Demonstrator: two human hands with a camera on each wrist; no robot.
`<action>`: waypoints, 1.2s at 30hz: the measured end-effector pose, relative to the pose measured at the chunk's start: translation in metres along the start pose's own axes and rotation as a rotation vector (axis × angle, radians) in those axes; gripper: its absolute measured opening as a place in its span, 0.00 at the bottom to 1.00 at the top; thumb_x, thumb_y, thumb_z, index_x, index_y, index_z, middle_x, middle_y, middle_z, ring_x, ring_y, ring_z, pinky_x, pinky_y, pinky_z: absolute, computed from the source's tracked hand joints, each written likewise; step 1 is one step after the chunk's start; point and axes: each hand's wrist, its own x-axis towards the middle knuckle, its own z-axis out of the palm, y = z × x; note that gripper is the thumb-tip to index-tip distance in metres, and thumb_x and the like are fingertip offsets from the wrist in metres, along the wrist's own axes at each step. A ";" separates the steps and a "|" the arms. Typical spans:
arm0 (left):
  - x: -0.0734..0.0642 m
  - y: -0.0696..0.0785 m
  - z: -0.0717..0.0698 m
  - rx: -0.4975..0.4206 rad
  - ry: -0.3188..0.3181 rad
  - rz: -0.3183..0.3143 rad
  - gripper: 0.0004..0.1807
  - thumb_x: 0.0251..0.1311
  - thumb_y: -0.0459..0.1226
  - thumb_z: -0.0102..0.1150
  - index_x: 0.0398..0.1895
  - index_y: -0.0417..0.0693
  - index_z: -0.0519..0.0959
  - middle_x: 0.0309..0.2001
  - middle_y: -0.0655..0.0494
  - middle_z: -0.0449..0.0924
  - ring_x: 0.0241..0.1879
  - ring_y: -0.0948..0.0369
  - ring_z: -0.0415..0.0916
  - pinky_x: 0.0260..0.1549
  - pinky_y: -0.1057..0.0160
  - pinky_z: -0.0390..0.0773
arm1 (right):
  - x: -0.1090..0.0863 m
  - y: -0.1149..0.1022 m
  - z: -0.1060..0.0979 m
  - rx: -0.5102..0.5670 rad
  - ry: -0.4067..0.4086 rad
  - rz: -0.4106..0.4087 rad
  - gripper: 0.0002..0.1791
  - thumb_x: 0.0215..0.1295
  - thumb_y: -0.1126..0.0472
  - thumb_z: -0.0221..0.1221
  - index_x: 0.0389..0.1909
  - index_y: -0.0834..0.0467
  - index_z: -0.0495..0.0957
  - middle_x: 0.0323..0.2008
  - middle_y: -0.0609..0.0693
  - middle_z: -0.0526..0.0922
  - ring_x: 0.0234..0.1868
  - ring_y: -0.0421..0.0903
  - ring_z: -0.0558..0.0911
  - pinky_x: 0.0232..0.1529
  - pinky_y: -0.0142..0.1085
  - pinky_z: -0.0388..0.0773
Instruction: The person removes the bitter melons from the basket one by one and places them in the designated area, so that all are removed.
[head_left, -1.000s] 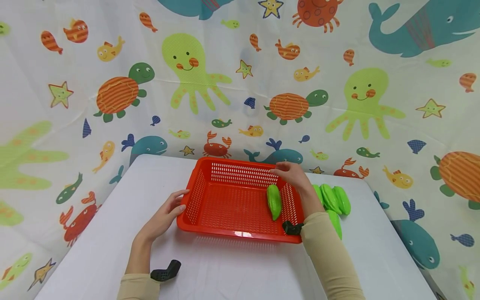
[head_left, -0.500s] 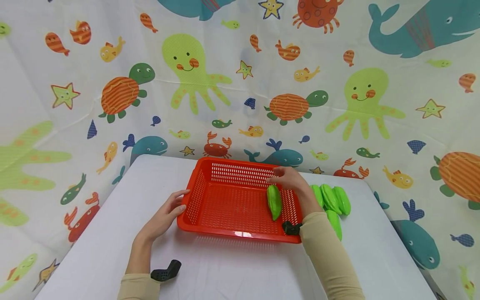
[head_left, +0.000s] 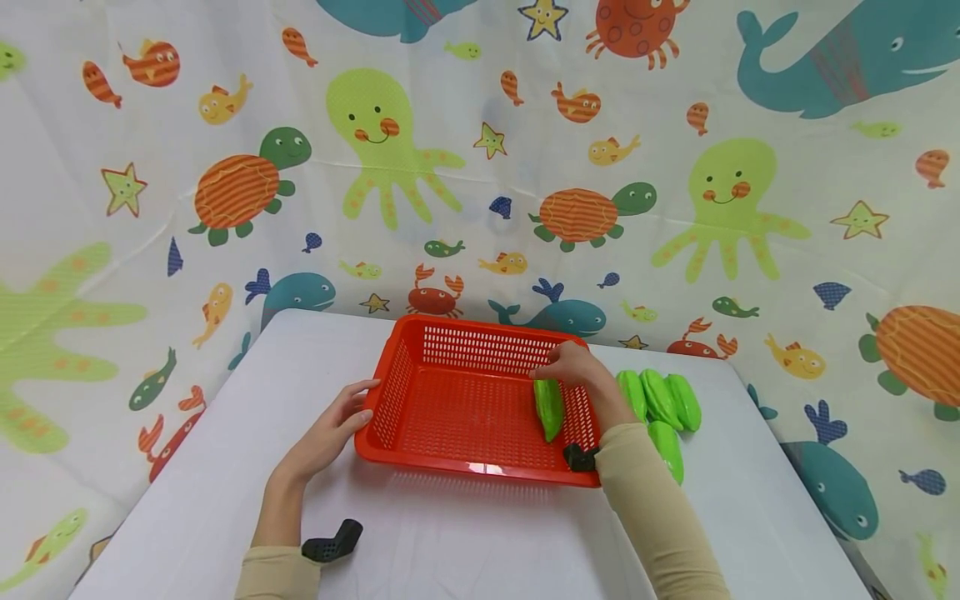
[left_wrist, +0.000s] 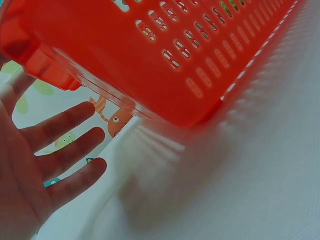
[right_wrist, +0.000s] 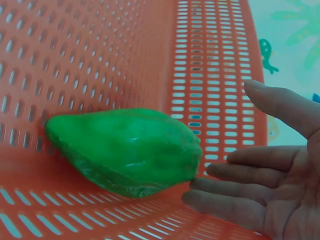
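Note:
A red slotted plastic basket [head_left: 465, 408] stands on the white table. Inside, along its right wall, lies a glossy green fruit-like piece [head_left: 550, 412], plump and tapering to one end; its exact kind is unclear. My left hand [head_left: 330, 433] is at the basket's left rim, and in the left wrist view its fingers [left_wrist: 75, 150] are spread. My right hand [head_left: 573, 367] is over the basket's far right part, covering the fruit's far end in the head view. The right wrist view shows the right hand's fingers [right_wrist: 232, 192] extended beside the fruit's blunt end, the thumb raised apart.
Several more green fruits [head_left: 660, 400] lie on the table [head_left: 750, 500] right of the basket, partly behind the right forearm. A patterned sea-animal curtain [head_left: 480, 167] hangs behind the table. Black devices [head_left: 333, 542] are worn at both wrists.
My right hand has come down and slightly left from the basket's far right rim, nearer the green fruit. The left hand, basket and fruit look much the same.

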 end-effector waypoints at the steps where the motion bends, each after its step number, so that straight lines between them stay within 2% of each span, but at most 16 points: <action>1: 0.000 0.000 0.000 0.001 -0.001 0.001 0.30 0.69 0.49 0.53 0.72 0.63 0.59 0.68 0.44 0.62 0.66 0.43 0.62 0.57 0.40 0.71 | 0.000 0.000 0.001 -0.008 -0.004 0.003 0.18 0.58 0.50 0.69 0.24 0.58 0.74 0.17 0.47 0.66 0.21 0.44 0.68 0.24 0.33 0.67; 7: 0.001 0.000 0.000 0.005 -0.005 0.009 0.30 0.69 0.48 0.53 0.72 0.63 0.59 0.68 0.43 0.62 0.65 0.43 0.63 0.56 0.41 0.72 | -0.003 0.000 0.006 -0.009 -0.017 0.046 0.18 0.57 0.51 0.69 0.37 0.61 0.80 0.31 0.55 0.79 0.35 0.52 0.78 0.36 0.42 0.82; 12: 0.001 -0.001 0.000 0.007 -0.007 0.006 0.30 0.69 0.48 0.53 0.72 0.63 0.59 0.68 0.43 0.62 0.65 0.42 0.63 0.56 0.41 0.73 | -0.003 0.001 0.008 0.000 -0.035 0.035 0.22 0.58 0.53 0.69 0.48 0.63 0.80 0.37 0.54 0.81 0.39 0.51 0.79 0.40 0.44 0.83; 16: 0.000 -0.001 0.001 0.009 -0.007 0.003 0.30 0.69 0.49 0.53 0.72 0.63 0.59 0.68 0.43 0.62 0.65 0.43 0.63 0.56 0.41 0.73 | -0.002 0.002 0.009 0.020 -0.060 0.024 0.30 0.59 0.55 0.68 0.60 0.64 0.75 0.50 0.57 0.81 0.45 0.52 0.80 0.44 0.45 0.83; 19: 0.000 -0.001 0.001 0.007 -0.006 0.000 0.30 0.69 0.49 0.53 0.72 0.63 0.59 0.68 0.43 0.63 0.65 0.43 0.63 0.56 0.42 0.73 | -0.002 0.001 0.009 0.030 -0.087 0.009 0.31 0.60 0.56 0.67 0.64 0.63 0.73 0.58 0.58 0.78 0.51 0.53 0.80 0.48 0.47 0.81; 26: 0.000 -0.001 0.001 0.005 -0.003 0.001 0.30 0.69 0.49 0.53 0.72 0.63 0.59 0.67 0.43 0.63 0.64 0.43 0.64 0.55 0.43 0.74 | 0.002 0.001 0.014 -0.026 -0.119 -0.051 0.28 0.61 0.55 0.67 0.62 0.55 0.76 0.58 0.53 0.79 0.53 0.49 0.79 0.53 0.45 0.78; 36: 0.000 -0.001 0.001 0.005 -0.001 0.008 0.29 0.69 0.47 0.53 0.72 0.62 0.59 0.68 0.43 0.63 0.65 0.43 0.64 0.55 0.43 0.75 | 0.008 -0.001 0.021 0.003 -0.115 -0.085 0.26 0.61 0.57 0.66 0.61 0.55 0.77 0.55 0.52 0.81 0.51 0.48 0.78 0.55 0.44 0.76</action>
